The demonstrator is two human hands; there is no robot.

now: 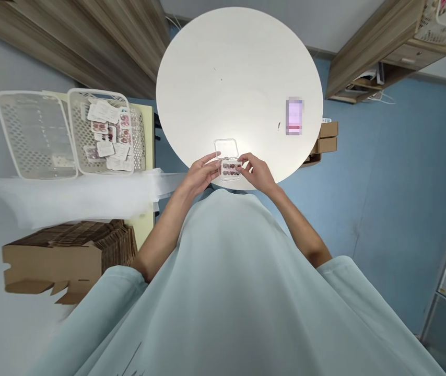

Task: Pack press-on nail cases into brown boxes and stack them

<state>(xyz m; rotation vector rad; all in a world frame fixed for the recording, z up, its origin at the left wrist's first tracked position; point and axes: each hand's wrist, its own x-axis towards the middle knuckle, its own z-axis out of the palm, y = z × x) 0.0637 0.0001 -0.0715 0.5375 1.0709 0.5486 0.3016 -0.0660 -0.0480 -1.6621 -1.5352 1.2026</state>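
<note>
A small clear plastic case (230, 171) is held at the near edge of the round table, its hinged transparent lid (226, 149) raised and folded back away from me. Inside lie two rows of small dark red and pinkish pieces that look like press-on nails. My left hand (200, 173) grips the case's left side, with the thumb on the edge and a finger by the lid. At the right side, my right hand (257, 172) pinches the case's edge between thumb and fingers. Whether a single piece is between those fingertips is too small to tell.
The white round table (238, 62) bears a pixelated phone-like object (294, 116) at right. Leftward, a white basket (100, 95) holds several packaged sets, beside another basket (35, 130). White sheets (90, 197) and flattened cardboard boxes (54, 261) lie nearer. A wooden cabinet (379, 47) stands back right.
</note>
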